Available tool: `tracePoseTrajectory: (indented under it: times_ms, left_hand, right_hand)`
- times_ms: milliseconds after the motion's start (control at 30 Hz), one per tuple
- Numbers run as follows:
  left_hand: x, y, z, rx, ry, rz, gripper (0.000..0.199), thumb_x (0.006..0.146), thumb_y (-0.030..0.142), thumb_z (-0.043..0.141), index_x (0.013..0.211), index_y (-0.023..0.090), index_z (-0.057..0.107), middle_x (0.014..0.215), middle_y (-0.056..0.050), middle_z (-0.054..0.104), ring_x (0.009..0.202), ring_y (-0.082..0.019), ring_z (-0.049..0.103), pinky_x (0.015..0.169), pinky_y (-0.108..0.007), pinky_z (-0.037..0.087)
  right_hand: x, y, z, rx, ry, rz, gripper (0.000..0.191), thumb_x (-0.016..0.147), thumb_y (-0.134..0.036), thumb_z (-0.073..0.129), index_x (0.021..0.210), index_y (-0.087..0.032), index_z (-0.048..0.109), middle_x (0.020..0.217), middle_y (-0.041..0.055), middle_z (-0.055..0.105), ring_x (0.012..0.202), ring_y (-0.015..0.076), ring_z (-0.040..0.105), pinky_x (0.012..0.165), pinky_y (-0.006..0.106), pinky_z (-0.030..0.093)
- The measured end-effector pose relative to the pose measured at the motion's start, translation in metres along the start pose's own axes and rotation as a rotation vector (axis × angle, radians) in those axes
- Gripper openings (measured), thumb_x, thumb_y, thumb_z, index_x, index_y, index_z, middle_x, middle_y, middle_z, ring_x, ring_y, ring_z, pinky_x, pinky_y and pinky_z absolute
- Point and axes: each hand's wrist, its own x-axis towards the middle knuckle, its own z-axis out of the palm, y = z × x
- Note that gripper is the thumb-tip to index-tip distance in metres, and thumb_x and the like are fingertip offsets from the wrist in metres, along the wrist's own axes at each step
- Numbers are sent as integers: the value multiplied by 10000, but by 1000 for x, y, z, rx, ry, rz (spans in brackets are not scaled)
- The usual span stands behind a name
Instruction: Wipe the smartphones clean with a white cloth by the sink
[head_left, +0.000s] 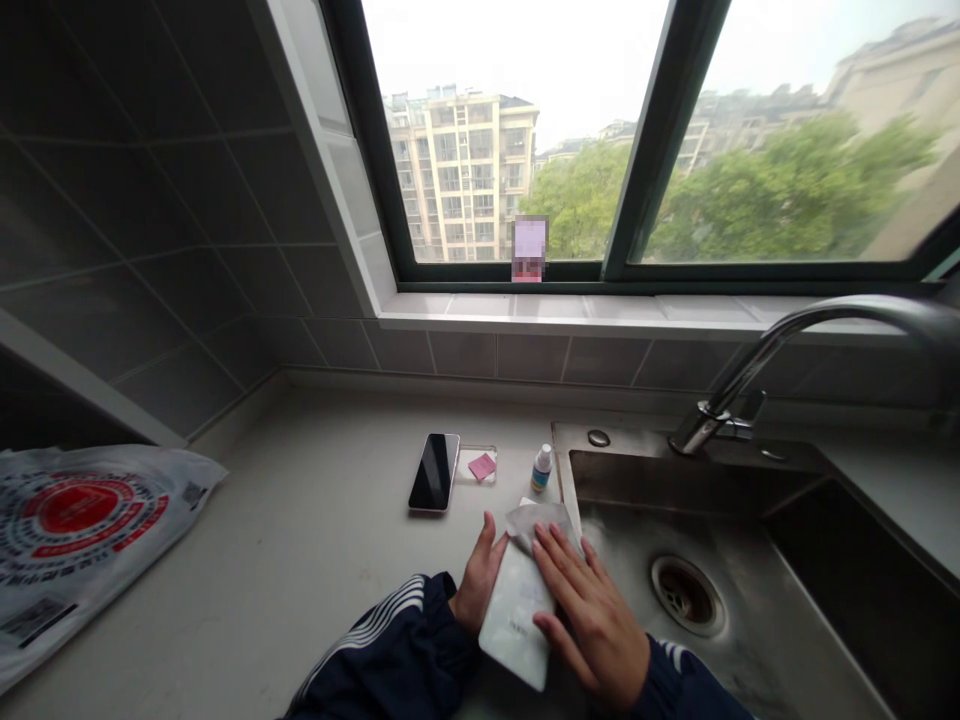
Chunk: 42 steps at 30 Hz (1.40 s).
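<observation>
My left hand (478, 580) grips the left edge of a pale, flat, phone-shaped object (517, 605) with faint lettering on its face. The thumb points up along that edge, and the fingers underneath are hidden. Over the object's far end lies a thin grey cloth (523, 518). My right hand (600, 615) presses the cloth down with its fingertips, while its thumb rests on the pale face. Just beyond stands a small white-capped bottle (541, 470) beside the sink rim. A black-screened phone (435, 474) lies flat on the counter, left of the bottle.
Next to the phone, a pink square (482, 466) lies on a clear case (465, 478). A printed plastic bag (75, 540) covers the counter's left side. On the right are a steel sink (615, 540) with a drain (686, 595) and a curved faucet (720, 390). A window rises behind.
</observation>
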Motion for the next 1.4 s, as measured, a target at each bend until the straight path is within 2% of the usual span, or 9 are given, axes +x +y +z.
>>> tracePoseTrajectory:
  times_ms: [267,567,867,933,1000,1100,1200,1300,1400]
  left_hand:
    - [-1,-3,3,89,-34,9,766,856,662,395,1446,173,361,1421,-169,475,1322,-351,413,1114,-485,218]
    - [-1,-4,2,118,-17,33,743,879,643,358,1442,158,368,1422,-182,470,1313,-349,427,1116,-486,217]
    - [-1,-2,11,123,-1,36,737,860,626,437,1434,166,384,1361,-172,536,1276,-335,472,1099,-462,259]
    - [-1,-2,10,103,8,37,730,858,620,449,1420,156,405,1310,-177,576,1231,-329,517,1078,-452,295]
    - [0,-2,8,59,37,13,731,864,629,423,1400,132,430,1238,-187,620,1167,-319,568,1045,-439,342]
    - [0,-1,4,-20,91,-39,796,850,690,361,1358,87,469,1109,-202,672,1045,-311,634,964,-427,419]
    - [-1,-1,3,-55,125,-42,832,832,732,320,1329,87,491,1005,-188,700,922,-290,669,872,-412,472]
    - [-2,-2,3,-73,138,-44,828,831,737,308,1308,91,507,914,-162,709,831,-260,678,813,-384,489]
    - [-1,-3,2,-84,106,-85,849,813,746,345,1294,67,516,884,-159,704,837,-257,676,830,-371,478]
  right_hand:
    - [-1,9,3,-37,-19,102,691,972,-363,399,1536,-110,91,1564,145,191,1440,325,193,1107,533,287]
    - [-1,7,4,-51,-24,104,693,972,-373,397,1536,-110,92,1558,143,208,1429,337,224,1079,546,331]
    - [-1,7,4,-45,18,97,686,968,-377,417,1530,-98,139,1543,156,246,1418,336,255,1068,520,357]
    - [-1,5,3,-31,46,90,659,965,-358,433,1519,-94,193,1536,155,269,1418,325,262,1090,498,334]
    - [-1,-1,2,4,69,40,624,952,-351,465,1494,-103,281,1524,137,309,1419,307,268,1140,480,256]
    - [-1,-13,0,90,77,-156,604,918,-432,522,1422,-114,424,1475,106,409,1405,303,304,1187,502,55]
    - [0,-21,-3,137,87,-292,579,919,-514,524,1350,-129,509,1408,81,502,1382,286,357,1185,517,-22]
    - [2,-22,-8,156,63,-281,484,938,-446,520,1332,-165,529,1393,43,522,1374,253,377,1190,503,-23]
    - [3,-18,-11,118,42,-172,481,940,-346,503,1386,-166,478,1446,46,459,1394,252,341,1193,481,-8]
